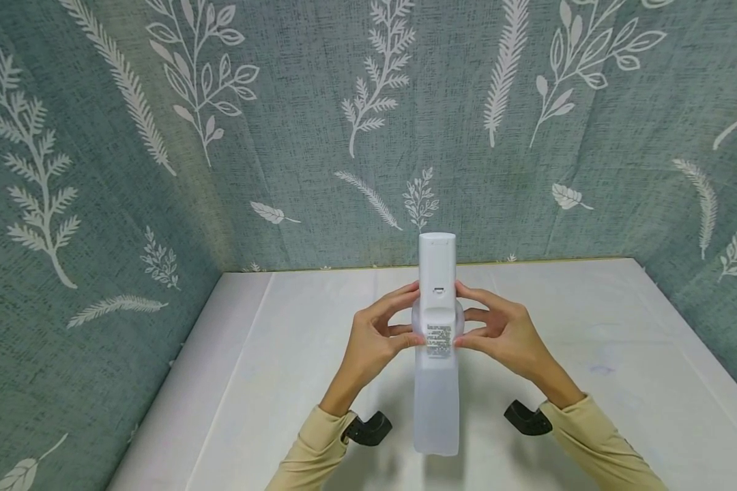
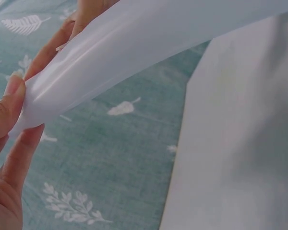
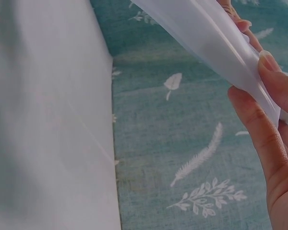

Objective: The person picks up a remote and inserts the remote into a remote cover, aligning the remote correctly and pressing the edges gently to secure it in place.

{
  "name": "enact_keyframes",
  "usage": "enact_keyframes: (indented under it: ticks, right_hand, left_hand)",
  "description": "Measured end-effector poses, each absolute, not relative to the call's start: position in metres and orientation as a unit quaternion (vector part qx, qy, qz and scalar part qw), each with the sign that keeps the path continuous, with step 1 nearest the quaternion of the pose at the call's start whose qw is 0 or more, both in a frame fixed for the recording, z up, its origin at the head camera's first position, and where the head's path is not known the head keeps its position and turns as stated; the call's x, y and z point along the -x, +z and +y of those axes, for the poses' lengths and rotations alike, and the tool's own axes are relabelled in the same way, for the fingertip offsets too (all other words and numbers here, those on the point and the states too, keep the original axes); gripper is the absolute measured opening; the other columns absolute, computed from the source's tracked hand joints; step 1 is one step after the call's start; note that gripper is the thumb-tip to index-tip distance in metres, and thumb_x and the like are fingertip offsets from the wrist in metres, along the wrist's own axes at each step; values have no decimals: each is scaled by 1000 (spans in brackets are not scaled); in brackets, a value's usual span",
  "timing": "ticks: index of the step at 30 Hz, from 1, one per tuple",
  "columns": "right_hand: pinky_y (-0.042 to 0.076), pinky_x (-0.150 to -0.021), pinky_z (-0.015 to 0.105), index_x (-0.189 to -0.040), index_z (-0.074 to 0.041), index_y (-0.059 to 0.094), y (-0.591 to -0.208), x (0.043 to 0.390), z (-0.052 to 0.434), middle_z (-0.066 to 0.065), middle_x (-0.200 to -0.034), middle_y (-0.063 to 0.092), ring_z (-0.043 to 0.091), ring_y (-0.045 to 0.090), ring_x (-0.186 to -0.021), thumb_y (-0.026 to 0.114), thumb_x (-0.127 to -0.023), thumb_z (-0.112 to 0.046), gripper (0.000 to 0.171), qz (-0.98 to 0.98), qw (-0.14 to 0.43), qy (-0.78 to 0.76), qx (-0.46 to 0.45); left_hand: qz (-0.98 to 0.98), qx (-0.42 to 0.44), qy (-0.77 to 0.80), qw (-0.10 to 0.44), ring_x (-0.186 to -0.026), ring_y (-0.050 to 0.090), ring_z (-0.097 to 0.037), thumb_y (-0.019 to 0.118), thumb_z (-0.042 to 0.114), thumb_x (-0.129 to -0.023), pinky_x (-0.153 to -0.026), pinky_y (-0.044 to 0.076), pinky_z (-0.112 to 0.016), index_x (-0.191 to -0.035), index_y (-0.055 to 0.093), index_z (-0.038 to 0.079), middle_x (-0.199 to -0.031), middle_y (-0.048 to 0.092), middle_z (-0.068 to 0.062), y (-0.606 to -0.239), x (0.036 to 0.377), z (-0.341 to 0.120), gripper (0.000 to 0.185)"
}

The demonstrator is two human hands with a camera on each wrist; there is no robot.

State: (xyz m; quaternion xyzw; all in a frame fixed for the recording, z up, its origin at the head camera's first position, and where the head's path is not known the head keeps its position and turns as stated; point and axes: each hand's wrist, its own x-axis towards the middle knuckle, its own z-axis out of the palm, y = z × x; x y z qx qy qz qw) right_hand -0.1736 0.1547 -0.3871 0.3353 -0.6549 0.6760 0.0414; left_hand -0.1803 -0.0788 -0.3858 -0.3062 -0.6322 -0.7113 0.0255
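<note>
A long, slim white device stands out before me, held up above the table. It has a small dark socket, a printed label and a frosted lower section; its exact kind I cannot tell. A rounded part shows behind its middle. My left hand grips its left edge between thumb and fingers, and my right hand grips the right edge the same way. Each wrist view catches the smooth white body at an angle, with the left hand and right hand pinching it.
Beneath is a table under a white cover with crease lines. Green-blue cloth printed with white leaves surrounds it at the back and both sides. A black wrist strap or mount shows by the left sleeve, another by the right.
</note>
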Motion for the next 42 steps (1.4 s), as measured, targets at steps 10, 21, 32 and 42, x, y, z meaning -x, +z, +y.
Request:
enact_keyframes:
  ticks: [10,21,32,42]
  right_hand:
    - [57,-73,41,-136,9,42,-385,172,155,2,-139,48,19,64,-103,74,-71,16,73,-654,39,679,-332]
    - [58,-72,36,-135,7,44,-385,173,154,3,-138,51,19,65,-101,73,-71,17,71,-657,52,675,-333]
    - [58,-73,37,-135,7,46,-386,173,154,3,-137,51,19,65,-101,74,-71,16,71,-665,59,667,-331]
    - [58,-73,39,-132,9,46,-385,173,156,1,-136,52,20,65,-102,75,-70,14,69,-658,48,678,-325]
  left_hand:
    - [-625,305,-718,30,-123,50,-28,75,-12,-71,-83,55,-42,-126,58,-2,-138,51,-9,-386,180,-78,58]
    - [-625,301,-719,32,-122,51,-28,76,-11,-71,-83,55,-42,-125,60,-1,-137,52,-7,-387,180,-78,57]
    - [-616,308,-724,41,-122,51,-29,74,-15,-70,-83,55,-42,-124,58,-5,-136,52,-11,-387,179,-78,57]
    - [-609,308,-729,44,-121,51,-30,74,-13,-71,-83,55,-43,-123,59,-5,-134,54,-13,-388,179,-77,55]
